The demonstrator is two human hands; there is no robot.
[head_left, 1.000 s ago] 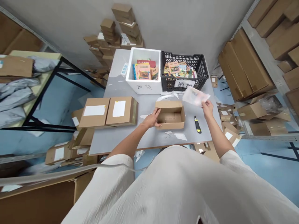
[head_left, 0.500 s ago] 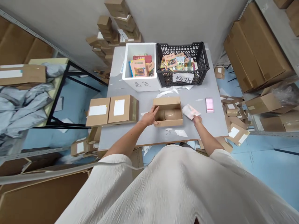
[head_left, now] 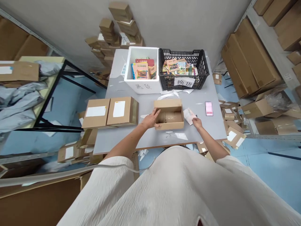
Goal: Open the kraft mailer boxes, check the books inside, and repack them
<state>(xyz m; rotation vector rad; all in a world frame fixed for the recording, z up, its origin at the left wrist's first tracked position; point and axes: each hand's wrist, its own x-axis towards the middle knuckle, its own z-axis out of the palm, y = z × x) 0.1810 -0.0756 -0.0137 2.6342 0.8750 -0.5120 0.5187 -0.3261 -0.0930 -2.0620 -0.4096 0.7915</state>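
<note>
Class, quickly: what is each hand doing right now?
Left hand: open, resting on the cardboard box's left wall.
Right hand: closed on the white packet.

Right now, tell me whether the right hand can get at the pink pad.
Probably yes. The pink pad lies on bare table just beyond the right hand, with nothing between them; that hand is only touching a white packet.

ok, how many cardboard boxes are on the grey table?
3. Two closed, white-labelled, side by side at the table's left edge: outer box, inner box. One open box mid-table, left hand on its left wall. The stacks beyond the far end may hide more.
</note>
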